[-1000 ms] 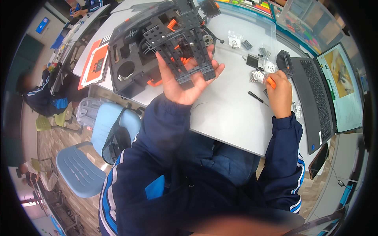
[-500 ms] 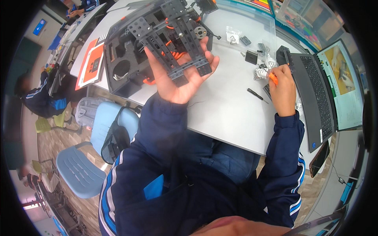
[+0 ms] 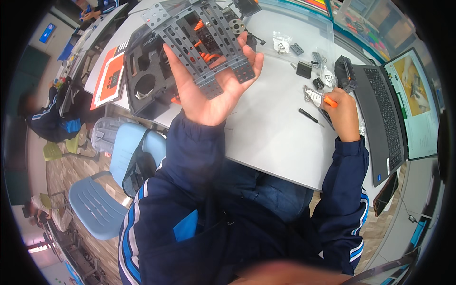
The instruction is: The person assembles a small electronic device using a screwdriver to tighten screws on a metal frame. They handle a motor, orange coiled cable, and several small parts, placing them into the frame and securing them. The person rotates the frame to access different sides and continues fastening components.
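My left hand [image 3: 209,102], palm up, supports a grey perforated metal frame [image 3: 187,50] between thumb and fingers. Orange coiled cables [image 3: 209,57] show through the gaps between its bars. At the right of the table, my right hand [image 3: 344,116] is closed around a small orange piece [image 3: 330,101], perhaps a tool handle; its far end is hard to make out. Just beyond that hand are clear plastic bags [image 3: 312,96] of small parts and a black block-shaped part [image 3: 344,72]. A thin black screwdriver [image 3: 308,115] lies to the left of it.
An open laptop [image 3: 380,114] stands at the right, with a phone [image 3: 385,194] near the table edge. A black foam-lined case [image 3: 147,90] and orange-and-white booklets [image 3: 109,78] lie at the left. Behind is a clear plastic bin [image 3: 289,19]. Blue chairs [image 3: 97,206] stand at the left.
The frame in my left hand has tilted, so its flat face shows more. My right hand has shifted slightly down and right, still gripping the orange piece, uncovering more of the bags and black block.
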Motion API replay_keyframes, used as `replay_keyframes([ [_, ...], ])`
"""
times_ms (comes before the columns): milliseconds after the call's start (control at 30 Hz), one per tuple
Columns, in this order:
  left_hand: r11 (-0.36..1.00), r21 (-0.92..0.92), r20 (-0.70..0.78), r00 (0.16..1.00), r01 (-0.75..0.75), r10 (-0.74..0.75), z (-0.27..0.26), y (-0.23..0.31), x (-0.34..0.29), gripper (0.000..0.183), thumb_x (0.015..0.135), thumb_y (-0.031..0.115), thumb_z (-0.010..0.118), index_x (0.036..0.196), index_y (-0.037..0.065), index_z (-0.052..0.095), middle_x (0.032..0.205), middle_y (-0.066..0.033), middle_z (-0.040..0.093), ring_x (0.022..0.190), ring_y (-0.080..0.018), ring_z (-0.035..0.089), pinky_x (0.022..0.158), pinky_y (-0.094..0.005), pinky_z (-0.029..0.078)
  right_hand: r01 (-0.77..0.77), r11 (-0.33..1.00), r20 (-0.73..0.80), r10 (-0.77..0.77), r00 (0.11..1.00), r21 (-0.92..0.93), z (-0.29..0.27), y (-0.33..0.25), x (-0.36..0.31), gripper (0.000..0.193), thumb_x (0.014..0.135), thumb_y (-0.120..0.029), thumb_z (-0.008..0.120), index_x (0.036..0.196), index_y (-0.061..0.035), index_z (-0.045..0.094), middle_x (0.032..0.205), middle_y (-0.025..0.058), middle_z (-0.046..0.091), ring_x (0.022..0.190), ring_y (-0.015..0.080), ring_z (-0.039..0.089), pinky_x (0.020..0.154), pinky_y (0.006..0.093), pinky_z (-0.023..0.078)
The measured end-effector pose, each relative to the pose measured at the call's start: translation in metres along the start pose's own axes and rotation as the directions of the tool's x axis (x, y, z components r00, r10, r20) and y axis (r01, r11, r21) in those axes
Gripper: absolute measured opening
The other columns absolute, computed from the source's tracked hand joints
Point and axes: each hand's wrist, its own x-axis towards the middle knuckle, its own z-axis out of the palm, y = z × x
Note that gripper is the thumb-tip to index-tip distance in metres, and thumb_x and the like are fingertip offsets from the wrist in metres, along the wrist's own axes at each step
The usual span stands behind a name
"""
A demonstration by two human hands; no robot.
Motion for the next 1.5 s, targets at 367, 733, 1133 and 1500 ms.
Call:
replay_keyframes([
  [367, 1.0, 0.027, 0.042, 0.999, 0.003, -0.004, -0.003, -0.001, 0.0, 0.09, 0.082, 0.071, 0.058, 0.14, 0.005, 0.041, 0.131, -0.0225, 0.049, 0.112, -0.0367, 0.054, 0.111, -0.0549, 0.03, 0.056, 0.996, -0.069, -0.061, 0.996, -0.07, 0.006, 0.002, 0.002, 0.011, 0.073, -0.002, 0.069, 0.085, -0.0019, 0.07, 0.084, 0.0138, 0.062, 0.077, 0.0365, 0.061, 0.068, 0.0399, 0.048],
  [733, 1.0, 0.0, 0.049, 0.999, 0.005, -0.005, -0.004, -0.002, 0.004, 0.093, 0.075, 0.058, 0.075, 0.145, 0.011, 0.037, 0.14, -0.0219, 0.037, 0.111, -0.0339, 0.047, 0.111, -0.0524, 0.029, -0.013, 0.996, -0.136, 0.0, 0.991, -0.093, 0.002, 0.004, 0.001, 0.013, 0.074, -0.003, 0.07, 0.087, -0.0016, 0.07, 0.091, 0.0128, 0.062, 0.078, 0.0348, 0.062, 0.07, 0.0394, 0.049],
  [1133, 0.999, 0.015, 0.055, 0.998, -0.031, 0.031, -0.001, -0.002, 0.001, 0.1, 0.077, 0.057, 0.073, 0.149, 0.005, 0.027, 0.137, -0.0213, 0.038, 0.112, -0.0328, 0.045, 0.11, -0.0524, 0.029, -0.065, 0.965, -0.086, 0.045, 0.995, -0.252, 0.001, -0.005, 0.0, 0.007, 0.073, -0.005, 0.069, 0.079, -0.0017, 0.07, 0.083, 0.0142, 0.062, 0.077, 0.0367, 0.062, 0.068, 0.0426, 0.049],
  [1500, 0.999, -0.034, 0.042, 0.999, -0.015, 0.017, -0.002, -0.001, -0.001, 0.095, 0.078, 0.059, 0.072, 0.148, 0.009, 0.031, 0.141, -0.0226, 0.036, 0.113, -0.0333, 0.046, 0.11, -0.054, 0.03, -0.104, 0.946, -0.153, 0.059, 0.986, -0.306, 0.01, -0.012, -0.004, 0.006, 0.08, -0.004, 0.067, 0.083, 0.0008, 0.066, 0.089, 0.014, 0.061, 0.08, 0.036, 0.063, 0.069, 0.0429, 0.05],
])
